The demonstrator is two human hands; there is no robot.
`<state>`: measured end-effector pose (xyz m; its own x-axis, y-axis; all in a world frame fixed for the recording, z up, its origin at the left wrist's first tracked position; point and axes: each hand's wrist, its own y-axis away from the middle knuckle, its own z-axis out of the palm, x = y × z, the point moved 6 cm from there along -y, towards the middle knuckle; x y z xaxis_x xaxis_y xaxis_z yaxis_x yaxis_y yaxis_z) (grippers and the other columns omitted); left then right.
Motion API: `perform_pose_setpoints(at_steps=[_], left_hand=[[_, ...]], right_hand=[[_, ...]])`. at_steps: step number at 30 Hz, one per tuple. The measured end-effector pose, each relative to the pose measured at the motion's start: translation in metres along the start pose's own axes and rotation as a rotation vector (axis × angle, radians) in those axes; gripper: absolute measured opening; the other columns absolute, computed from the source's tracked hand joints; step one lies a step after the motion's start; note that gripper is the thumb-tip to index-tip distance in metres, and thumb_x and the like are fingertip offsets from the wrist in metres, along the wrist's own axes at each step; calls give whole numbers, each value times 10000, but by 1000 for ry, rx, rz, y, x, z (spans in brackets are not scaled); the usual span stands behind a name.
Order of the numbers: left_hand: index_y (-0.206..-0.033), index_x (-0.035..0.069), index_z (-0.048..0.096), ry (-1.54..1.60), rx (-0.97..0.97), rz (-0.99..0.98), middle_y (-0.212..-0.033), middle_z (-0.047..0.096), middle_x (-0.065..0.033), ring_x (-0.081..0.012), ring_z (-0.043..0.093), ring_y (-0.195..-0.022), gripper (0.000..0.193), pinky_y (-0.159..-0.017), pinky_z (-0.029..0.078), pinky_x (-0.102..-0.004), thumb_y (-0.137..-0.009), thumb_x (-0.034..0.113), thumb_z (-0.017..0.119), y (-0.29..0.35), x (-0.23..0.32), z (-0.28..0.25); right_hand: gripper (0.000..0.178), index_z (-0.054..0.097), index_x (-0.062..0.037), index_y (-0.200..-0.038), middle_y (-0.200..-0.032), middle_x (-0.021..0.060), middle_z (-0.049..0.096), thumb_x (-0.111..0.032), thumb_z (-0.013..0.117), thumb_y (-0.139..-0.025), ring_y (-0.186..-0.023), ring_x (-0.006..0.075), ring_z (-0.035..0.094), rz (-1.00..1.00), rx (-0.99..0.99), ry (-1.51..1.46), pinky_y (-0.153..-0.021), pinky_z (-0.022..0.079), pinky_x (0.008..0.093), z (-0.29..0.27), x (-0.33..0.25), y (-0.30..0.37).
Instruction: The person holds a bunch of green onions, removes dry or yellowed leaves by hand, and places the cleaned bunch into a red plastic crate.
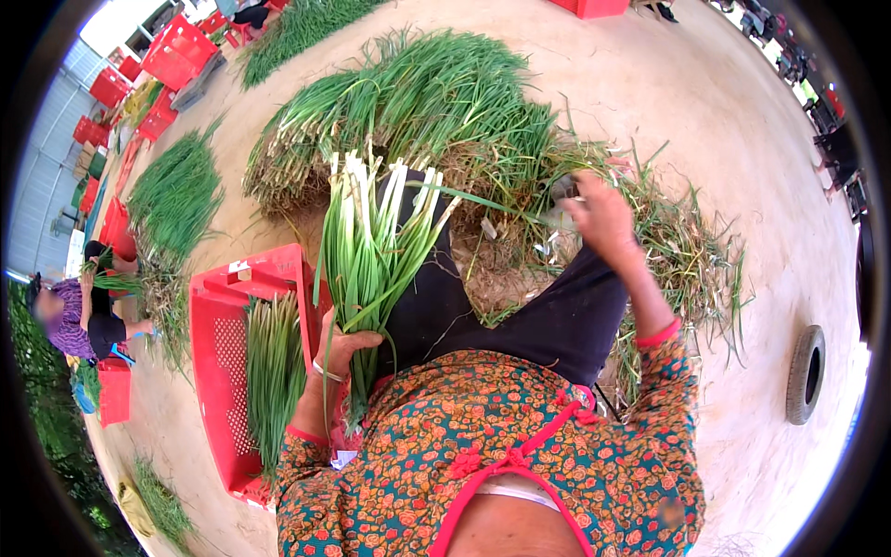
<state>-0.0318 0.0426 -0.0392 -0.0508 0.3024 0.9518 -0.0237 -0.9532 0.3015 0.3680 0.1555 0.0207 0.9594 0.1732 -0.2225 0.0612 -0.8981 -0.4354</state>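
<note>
**Green heap [408,102] up top, one bunch [367,251] in the left hand [345,351], right hand [601,218] well apart**

And there's that heap of green onions, sprawling across the upper middle of the frame! Below it, left of centre, sits the red crate [212,357], onions lying inside. Now the bunch, just left of centre: its long axis runs up and down the frame, white ends at the top, green leaves trailing low. The left hand is closed around those leaves, so clearly the nearer one. Over to the right, about level with the white part, the right hand has its fingers curled; whether they pinch anything, I can't tell. And look, one long leaf [484,200] slants from the bunch towards those fingers!
</note>
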Motion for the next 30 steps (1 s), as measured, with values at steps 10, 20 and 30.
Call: perform_pose_setpoints(at_steps=[10, 20, 30], left_hand=[[-1005, 7, 591, -5, -74, 44, -876, 646, -53, -168, 621, -779, 520, -733, 513, -302, -514, -92, 733, -4, 8, 9], [-1000, 15, 609, -32, -104, 59, -876, 653, -31, -142, 615, -792, 487, -730, 508, -291, -544, -76, 753, -8, 1, 9], [-1091, 25, 593, -273, -281, 118, -929, 658, -28, -119, 602, -854, 541, -783, 492, -289, -593, -11, 802, -15, -1, 1]], right_hand=[[237, 569, -77, -929, -655, 131, 615, -266, 636, -802, -595, 307, 629, -336, -252, -406, -515, 484, 431, 24, -206, -3], [99, 659, -8, -853, -569, 43, 573, -62, 611, -785, -451, 79, 490, -293, -199, -1217, -427, 404, 272, -1, -190, 0], [54, 601, -6, -828, -499, -17, 451, -54, 589, -805, -358, 54, 356, 586, -965, -2286, -306, 223, 196, -4, -147, 23]])
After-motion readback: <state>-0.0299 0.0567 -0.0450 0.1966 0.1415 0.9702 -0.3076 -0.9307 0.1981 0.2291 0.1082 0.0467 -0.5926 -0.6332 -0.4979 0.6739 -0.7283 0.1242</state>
